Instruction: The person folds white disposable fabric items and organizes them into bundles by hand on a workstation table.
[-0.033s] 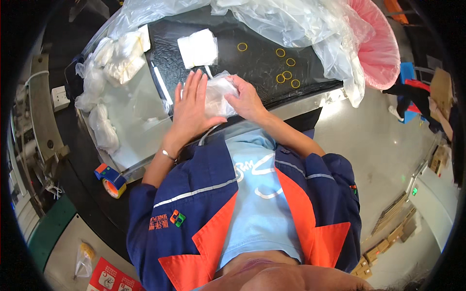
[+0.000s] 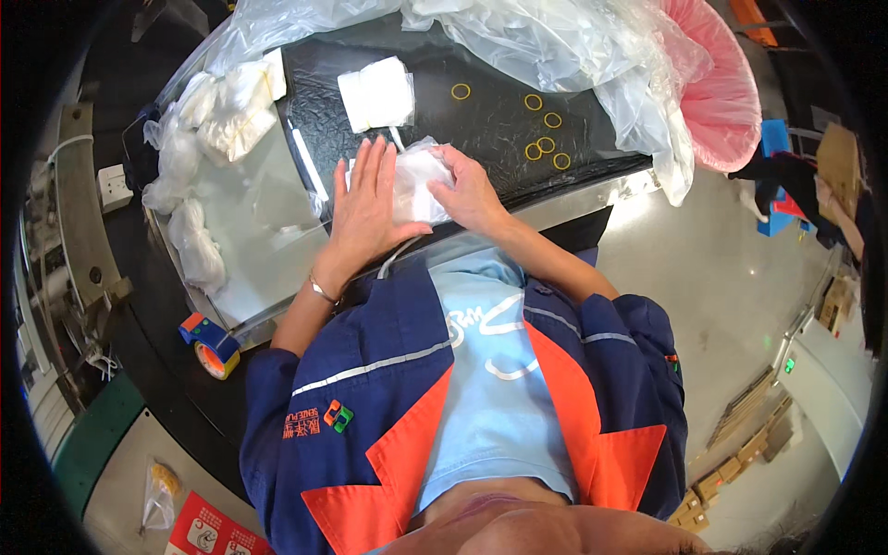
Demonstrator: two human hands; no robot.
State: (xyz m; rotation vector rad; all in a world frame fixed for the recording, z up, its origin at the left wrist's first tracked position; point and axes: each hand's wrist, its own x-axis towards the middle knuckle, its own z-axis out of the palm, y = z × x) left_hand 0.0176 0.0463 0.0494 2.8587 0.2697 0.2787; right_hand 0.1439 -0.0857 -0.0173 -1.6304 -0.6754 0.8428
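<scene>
A small stack of clear plastic bags (image 2: 419, 185) lies near the table's front edge, between my two hands. My left hand (image 2: 364, 199) rests flat over its left side, fingers stretched forward and thumb out to the right. At the right edge, my right hand (image 2: 474, 192) has its fingers bent and its thumb on the plastic, holding the stack; some fingertips are hidden. Just beyond, a bundle of white bags (image 2: 377, 95) lies on the black tabletop (image 2: 495, 139). Several yellow rubber bands (image 2: 552, 120) are scattered to the right of it.
Bunched plastic bags (image 2: 238, 118) line the left side, with another bundle (image 2: 196, 245) nearer me. Loose clear sheeting (image 2: 536, 51) covers the far edge. A pink-lined bin (image 2: 721, 92) stands far right. A tape dispenser (image 2: 211, 344) sits at lower left.
</scene>
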